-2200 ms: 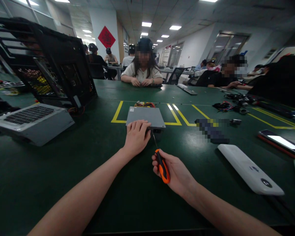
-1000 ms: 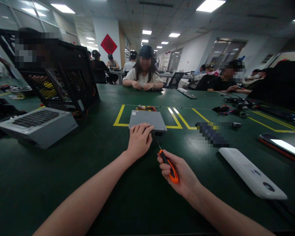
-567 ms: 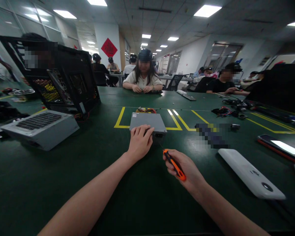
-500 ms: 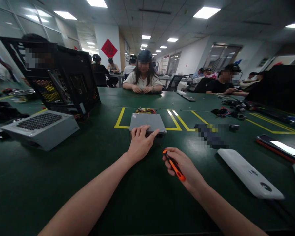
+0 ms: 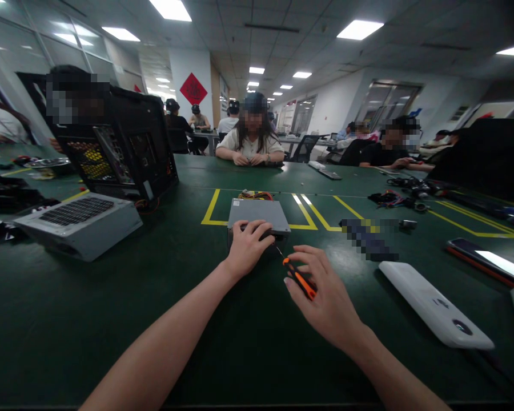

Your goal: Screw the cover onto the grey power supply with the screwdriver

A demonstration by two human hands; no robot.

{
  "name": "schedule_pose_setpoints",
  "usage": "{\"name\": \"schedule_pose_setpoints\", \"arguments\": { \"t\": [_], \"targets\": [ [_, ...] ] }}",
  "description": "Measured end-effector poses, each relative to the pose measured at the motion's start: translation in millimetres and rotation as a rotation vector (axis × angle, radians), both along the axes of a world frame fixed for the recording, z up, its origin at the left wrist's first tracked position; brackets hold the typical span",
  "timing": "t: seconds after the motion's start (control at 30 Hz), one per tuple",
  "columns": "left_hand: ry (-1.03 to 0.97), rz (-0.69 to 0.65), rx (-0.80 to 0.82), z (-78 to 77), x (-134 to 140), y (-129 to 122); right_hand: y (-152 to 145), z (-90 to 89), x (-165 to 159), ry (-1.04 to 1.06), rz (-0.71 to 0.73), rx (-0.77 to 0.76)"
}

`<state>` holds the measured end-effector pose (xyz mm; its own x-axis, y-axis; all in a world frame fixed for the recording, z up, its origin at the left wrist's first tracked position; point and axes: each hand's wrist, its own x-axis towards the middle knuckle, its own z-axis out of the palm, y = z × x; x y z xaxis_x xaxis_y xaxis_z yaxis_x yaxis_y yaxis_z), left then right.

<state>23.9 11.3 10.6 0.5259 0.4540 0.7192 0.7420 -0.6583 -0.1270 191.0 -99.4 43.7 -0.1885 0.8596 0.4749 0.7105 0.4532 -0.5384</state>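
A grey metal computer power supply [image 5: 259, 211] sits in front of me, its bundle of coloured cables [image 5: 257, 195] at the far side. My left hand [image 5: 248, 248] is on its near side, fingers bent over the front edge and covering part of that face. In my right hand [image 5: 328, 297] is a screwdriver [image 5: 300, 278] with an orange and black handle, held loosely with the fingers partly spread around it. Its thin shaft slants up and left to the near face of the power supply, close to my left fingertips. Whether the tip sits in a screw cannot be made out.
Left stand a second power supply [image 5: 85, 225] and a black computer case [image 5: 128, 145]. On the right lie a white device with a round lens [image 5: 437, 302], a phone [image 5: 488, 260] and tangled cables [image 5: 389, 197]. Across the green table [image 5: 188, 354] sits a person [image 5: 252, 137].
My left hand has shifted from the top of the power supply to its front edge. My right fingers have loosened and spread on the screwdriver. Its shaft now reaches the near face.
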Motion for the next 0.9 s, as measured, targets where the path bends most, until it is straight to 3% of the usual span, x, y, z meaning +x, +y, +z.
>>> {"name": "schedule_pose_setpoints", "arguments": {
  "t": [0.17,0.33,0.53,0.73,0.9],
  "targets": [
    [-0.037,-0.001,-0.008,-0.6,1,1,0,-2.7,3,-0.195,0.056,0.397],
    [-0.062,-0.015,-0.031,-1.1,1,1,10,-7.6,-1,-0.283,0.142,0.618],
    [-0.093,-0.008,-0.058,-2.1,-7,-1,19,-17.6,-3,-0.254,0.26,0.622],
    [-0.132,0.045,-0.08,-2.6,-9,-4,22,-16.5,0,-0.305,0.322,0.572],
    [-0.148,0.073,-0.078,-4.7,-5,-2,21,-17.1,-1,-0.17,0.311,0.424]
  ]
}}
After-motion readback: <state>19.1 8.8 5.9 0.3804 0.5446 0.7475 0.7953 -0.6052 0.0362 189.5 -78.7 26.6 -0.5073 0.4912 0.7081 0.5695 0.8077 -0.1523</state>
